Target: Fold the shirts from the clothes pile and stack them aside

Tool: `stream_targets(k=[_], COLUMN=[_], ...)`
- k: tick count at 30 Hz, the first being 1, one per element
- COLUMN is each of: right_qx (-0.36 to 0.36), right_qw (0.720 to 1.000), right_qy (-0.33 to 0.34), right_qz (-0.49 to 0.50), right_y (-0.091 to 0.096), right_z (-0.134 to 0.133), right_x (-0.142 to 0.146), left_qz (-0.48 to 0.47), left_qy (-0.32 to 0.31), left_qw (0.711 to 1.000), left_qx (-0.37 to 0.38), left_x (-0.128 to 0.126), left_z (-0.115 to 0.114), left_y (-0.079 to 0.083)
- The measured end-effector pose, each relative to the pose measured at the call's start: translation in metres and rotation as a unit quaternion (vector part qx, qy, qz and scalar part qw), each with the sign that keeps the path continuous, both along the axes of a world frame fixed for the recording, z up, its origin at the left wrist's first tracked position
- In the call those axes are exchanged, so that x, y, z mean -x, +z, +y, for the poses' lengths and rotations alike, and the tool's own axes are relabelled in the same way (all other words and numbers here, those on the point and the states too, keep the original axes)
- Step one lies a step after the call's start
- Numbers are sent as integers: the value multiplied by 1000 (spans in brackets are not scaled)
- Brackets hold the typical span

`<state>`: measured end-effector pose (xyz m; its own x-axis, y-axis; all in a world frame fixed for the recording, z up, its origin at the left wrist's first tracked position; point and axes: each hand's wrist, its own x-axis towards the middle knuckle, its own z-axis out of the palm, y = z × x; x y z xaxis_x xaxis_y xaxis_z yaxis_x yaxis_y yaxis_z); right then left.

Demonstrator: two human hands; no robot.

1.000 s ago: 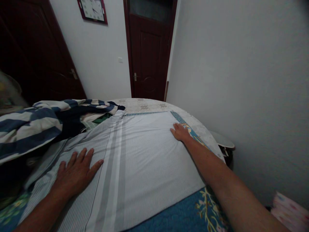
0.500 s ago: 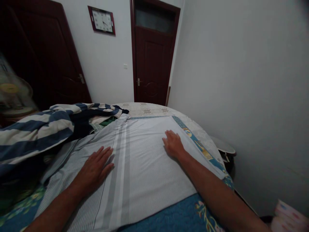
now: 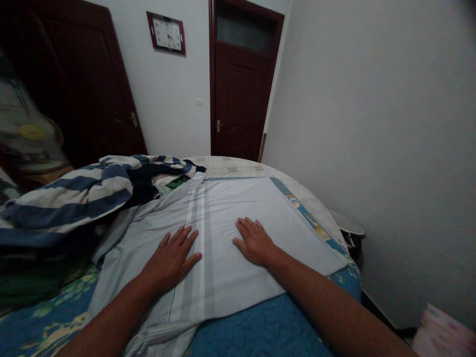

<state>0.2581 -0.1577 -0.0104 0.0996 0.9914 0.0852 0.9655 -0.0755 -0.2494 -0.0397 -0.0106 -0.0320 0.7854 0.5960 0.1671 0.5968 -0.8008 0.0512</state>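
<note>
A light grey garment with fine stripes and wider grey bands [image 3: 230,267], apparently a shirt, lies spread out in front of me. My left hand [image 3: 173,258] rests flat on its left part, fingers spread, beside the grey bands. On the plain right half, my right hand [image 3: 255,240] lies palm down with its fingers stretched out. Neither hand grips the cloth. Near my left forearm the lower edge of the garment is bunched into folds.
Under the garment is a blue flowered quilted cover [image 3: 260,327], over a pale patterned tablecloth [image 3: 241,166]. A heap of clothes with a blue-and-white striped one [image 3: 85,193] lies at left. A wall [image 3: 390,148] stands at right; a pink box [image 3: 444,332] sits low right.
My right hand has moved back toward me and to the left across the cloth. My left hand has shifted right, nearer the bands. The lower edge has gathered into folds. The view has turned slightly left.
</note>
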Motion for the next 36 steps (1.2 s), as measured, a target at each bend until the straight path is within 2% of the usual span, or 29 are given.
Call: stream_targets(k=[5, 13, 17, 22, 26, 28, 30, 32, 34, 36], right_qx=[6, 21, 17, 1, -28, -46, -55, -48, -37, -26], right_qw=[993, 966, 956, 948, 943, 954, 975, 992, 999, 999], right_qy=[-112, -243, -276, -300, -315, -280, -206, -116, -34, 18], right_qz=[-40, -87, -99, -105, -102, -93, -67, -24, 9, 21], right_y=[-10, -22, -27, -27, -14, -5, 2, 6, 5, 4], right_z=[-14, -57, -76, -92, -92, -87, -79, -70, -65, -62], right_x=[-52, -130, -149, -155, -135, -108, -71, -29, 9, 35], left_qz=[0, 4, 3, 23, 30, 22, 12, 2, -5, -8], left_qy=[51, 113, 124, 131, 129, 123, 101, 54, 0, -32], left_qw=[999, 994, 992, 991, 991, 992, 995, 999, 1000, 999], left_qx=[-2, -12, -13, -2, -17, -10, 5, 9, 2, -5], left_x=[15, 70, 94, 110, 112, 105, 90, 69, 46, 27], left_z=[-1, -11, -15, -14, -25, -34, -45, -56, -67, -77], left_y=[-4, -16, -23, -25, -18, -11, -3, 3, 6, 4])
